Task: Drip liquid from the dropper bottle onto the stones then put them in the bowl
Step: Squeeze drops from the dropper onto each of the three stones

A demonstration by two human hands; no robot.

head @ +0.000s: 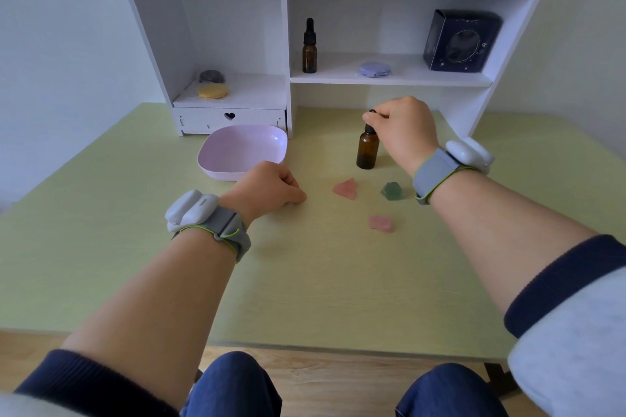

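Note:
A brown dropper bottle stands upright on the green table. My right hand pinches its black dropper cap from above. In front of the bottle lie three stones: a pink one, a green one and a second pink one nearest me. A pale pink bowl sits to the left of the bottle, and nothing shows inside it. My left hand rests on the table as a loose fist just in front of the bowl, with nothing visible in it.
A white shelf unit stands along the table's back edge, right behind the bowl. On its shelves are a second brown dropper bottle, a dark blue box, a purple disc and a yellow disc.

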